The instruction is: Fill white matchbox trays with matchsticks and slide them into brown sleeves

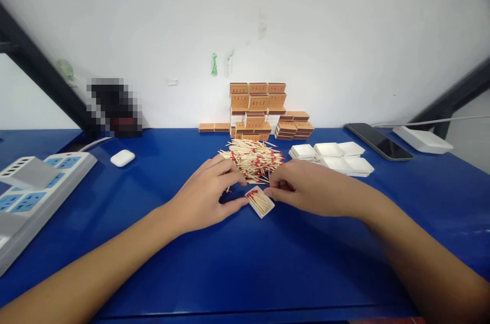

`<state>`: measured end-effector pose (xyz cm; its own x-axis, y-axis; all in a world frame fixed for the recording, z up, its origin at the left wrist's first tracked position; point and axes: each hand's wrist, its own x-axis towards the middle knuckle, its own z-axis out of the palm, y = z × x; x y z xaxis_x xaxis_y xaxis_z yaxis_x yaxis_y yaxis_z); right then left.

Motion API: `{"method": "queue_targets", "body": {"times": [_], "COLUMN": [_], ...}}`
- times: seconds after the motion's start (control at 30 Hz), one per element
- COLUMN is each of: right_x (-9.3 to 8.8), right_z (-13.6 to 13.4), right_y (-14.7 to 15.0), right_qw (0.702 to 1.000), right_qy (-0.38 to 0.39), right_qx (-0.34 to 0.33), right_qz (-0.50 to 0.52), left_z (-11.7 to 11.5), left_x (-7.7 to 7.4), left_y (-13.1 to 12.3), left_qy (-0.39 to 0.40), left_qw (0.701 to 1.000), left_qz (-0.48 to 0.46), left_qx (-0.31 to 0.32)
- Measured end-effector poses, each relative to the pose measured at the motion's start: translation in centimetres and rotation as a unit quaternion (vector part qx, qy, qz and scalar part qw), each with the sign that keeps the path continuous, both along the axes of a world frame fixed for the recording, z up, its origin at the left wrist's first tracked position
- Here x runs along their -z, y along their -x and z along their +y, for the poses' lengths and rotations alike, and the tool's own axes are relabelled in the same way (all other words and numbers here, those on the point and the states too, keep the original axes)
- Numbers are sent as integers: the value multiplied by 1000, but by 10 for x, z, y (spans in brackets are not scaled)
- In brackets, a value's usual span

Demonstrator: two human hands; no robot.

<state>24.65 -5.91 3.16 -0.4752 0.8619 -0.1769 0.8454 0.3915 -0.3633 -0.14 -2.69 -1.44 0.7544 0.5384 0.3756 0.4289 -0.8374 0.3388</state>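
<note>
A small white matchbox tray point(271, 205) lies tilted to my view on the blue table, partly filled with red-tipped matches point(260, 202). At its left corner rests the thumb of my left hand point(209, 194); the thumb and fingers are apart, and the fingertips reach the near left side of a loose match pile point(252, 158). My right hand point(306, 186) is closed on the tray's right side, with fingers curled and thumb tip near the tray's upper right edge. Whatever its fingers hold, if anything, is hidden.
Orange matchboxes point(258, 102) stand stacked against the wall behind the pile. To the right are several white trays point(331, 150), a phone point(378, 141) and a white box point(423, 140). On the left lie a white earbud case point(122, 158) and a power strip point(78, 166).
</note>
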Motion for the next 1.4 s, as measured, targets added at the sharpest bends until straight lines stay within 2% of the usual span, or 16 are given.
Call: {"method": "queue_targets", "body": {"times": [0.1, 0.17, 0.4, 0.63, 0.77, 0.9, 1.07, 1.23, 1.4], "right_x": [-3, -4, 3, 12, 19, 19, -2, -28, -25], "right_z": [-3, -4, 9, 13, 15, 23, 50, 87, 115], "right_y": [-1, -2, -9, 1, 4, -4, -13, 4, 26], "right_qw": [994, 992, 996, 990, 982, 968, 971, 985, 994], "right_qy": [81, 82, -84, -119, -172, -219, -193, -161, -98], "right_qx": [-49, -50, 14, 11, 35, 60, 69, 48, -4], "right_qz": [56, 79, 32, 68, 71, 105, 120, 26, -49], "left_z": [-1, -2, -3, -2, -2, 2, 13, 20, 22], "left_x": [-4, -6, -3, 1, -2, -7, -3, 3, 2], "left_y": [-1, -2, -2, -2, 0, 2, 8, 12, 13], "left_qy": [-10, -2, 6, -1, -2, -36, -77, -97, -102], "left_qw": [1000, 1000, 1000, 1000, 1000, 999, 992, 984, 982], "left_qz": [-10, -14, -5, 1, 0, -14, -36, -62, -66], "left_qx": [-17, -15, 9, 17, 11, -21, -92, -133, -146]}}
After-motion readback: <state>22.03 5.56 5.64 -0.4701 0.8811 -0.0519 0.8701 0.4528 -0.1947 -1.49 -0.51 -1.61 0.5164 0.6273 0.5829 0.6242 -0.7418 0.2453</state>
